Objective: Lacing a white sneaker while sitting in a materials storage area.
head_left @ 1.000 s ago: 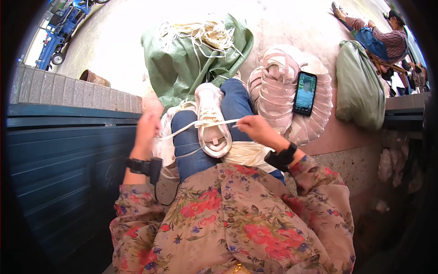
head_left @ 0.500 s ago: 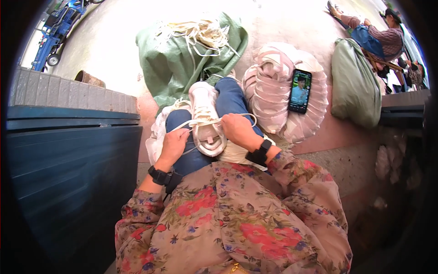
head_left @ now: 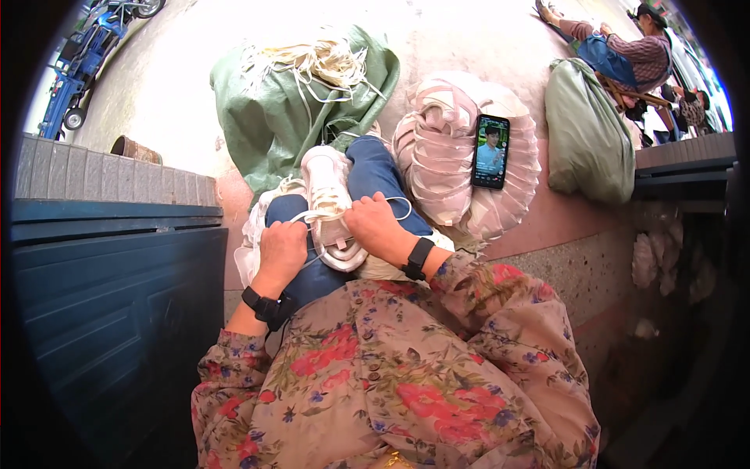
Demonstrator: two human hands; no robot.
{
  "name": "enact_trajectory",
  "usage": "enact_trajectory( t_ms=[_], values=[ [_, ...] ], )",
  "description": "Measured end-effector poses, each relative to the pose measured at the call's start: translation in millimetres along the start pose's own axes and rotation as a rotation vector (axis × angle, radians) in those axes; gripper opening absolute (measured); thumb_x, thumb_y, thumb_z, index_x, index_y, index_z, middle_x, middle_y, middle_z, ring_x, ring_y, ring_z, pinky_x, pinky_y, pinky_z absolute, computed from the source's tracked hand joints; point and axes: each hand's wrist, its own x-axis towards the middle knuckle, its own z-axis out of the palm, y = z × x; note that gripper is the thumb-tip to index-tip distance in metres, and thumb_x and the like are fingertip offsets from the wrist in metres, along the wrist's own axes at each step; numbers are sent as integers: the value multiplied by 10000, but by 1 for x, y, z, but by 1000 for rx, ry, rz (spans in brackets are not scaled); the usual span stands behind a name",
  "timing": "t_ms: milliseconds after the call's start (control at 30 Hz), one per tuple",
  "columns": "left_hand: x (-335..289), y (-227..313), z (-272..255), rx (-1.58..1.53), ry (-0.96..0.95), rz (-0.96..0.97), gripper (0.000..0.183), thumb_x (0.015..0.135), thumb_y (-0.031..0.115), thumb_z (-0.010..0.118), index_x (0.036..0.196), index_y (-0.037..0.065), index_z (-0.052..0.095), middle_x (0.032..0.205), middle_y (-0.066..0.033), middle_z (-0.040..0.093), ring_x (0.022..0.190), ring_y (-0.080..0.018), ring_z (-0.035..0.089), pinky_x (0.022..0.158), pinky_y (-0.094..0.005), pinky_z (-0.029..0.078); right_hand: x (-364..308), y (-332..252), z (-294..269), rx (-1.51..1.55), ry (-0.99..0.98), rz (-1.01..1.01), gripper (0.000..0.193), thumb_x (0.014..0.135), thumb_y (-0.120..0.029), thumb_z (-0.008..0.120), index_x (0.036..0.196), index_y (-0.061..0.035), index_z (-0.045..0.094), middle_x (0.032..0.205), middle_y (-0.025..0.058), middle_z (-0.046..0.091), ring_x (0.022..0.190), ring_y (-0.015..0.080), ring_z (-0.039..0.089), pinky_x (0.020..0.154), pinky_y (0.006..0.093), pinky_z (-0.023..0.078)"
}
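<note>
A pale pink and white sneaker (head_left: pixel 325 173) rests on my lap between my blue-trousered knees, its toe toward me. A white shoelace (head_left: pixel 322 214) runs across the front of it. My left hand (head_left: pixel 283 247), to the left of the shoe, is curled closed round one end of the lace. Over the right edge of the shoe, my right hand (head_left: pixel 378 227) pinches the other part, and a loop of lace stands out beyond its knuckles. The exact crossing of the lace between the hands is too small to make out.
Loose white laces (head_left: pixel 324 61) lie on a green sack (head_left: pixel 254 117) ahead. To the right, a phone (head_left: pixel 491 152) lies on bundled pink shoe pieces (head_left: pixel 437 168). Farther right are another full sack (head_left: pixel 590 133) and a seated person (head_left: pixel 637 59). A blue door panel (head_left: pixel 117 313) stands left.
The whole view has shifted, so things sit farther left. My left fingers have curled tighter round the lace, and its hand has turned knuckles up. My right hand keeps its pinch.
</note>
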Motion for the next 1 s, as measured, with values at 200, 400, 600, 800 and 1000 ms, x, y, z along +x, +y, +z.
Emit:
enact_trajectory(
  t_ms=[200,400,600,800,1000],
  values=[
    [11,7,-6,131,13,168,91,709,90,503,627,71,536,622,-94,531,643,-288,515,570,-426,372,4,-2,0,8,-39,32,58,697,-73,529,705,-104,578,734,51,562,762,220,531,686,358,356],
    [14,-7,-2,105,-195,41,105,694,109,501,642,68,583,648,-126,600,649,-302,581,567,-432,414,-1,6,9,1,95,156,73,752,-173,553,746,-107,583,744,55,550,769,240,525,667,388,385],
    [4,-12,7,-35,-115,-26,140,713,127,491,631,59,581,623,-151,593,590,-330,587,548,-445,447,-1,4,2,25,76,131,136,770,-221,574,736,-90,588,739,62,543,772,246,519,676,387,381],
    [10,-5,2,-14,-92,27,143,716,141,495,641,66,591,618,-138,595,610,-314,596,547,-427,437,-2,3,0,32,66,159,171,776,-234,564,716,-78,602,745,77,564,790,254,529,687,406,380],
    [19,13,-18,187,-141,140,80,696,116,524,696,96,601,650,-80,587,682,-252,560,616,-384,365,2,1,7,8,69,129,176,766,-217,553,684,-77,620,729,88,598,762,251,566,688,403,395]
  ],
)
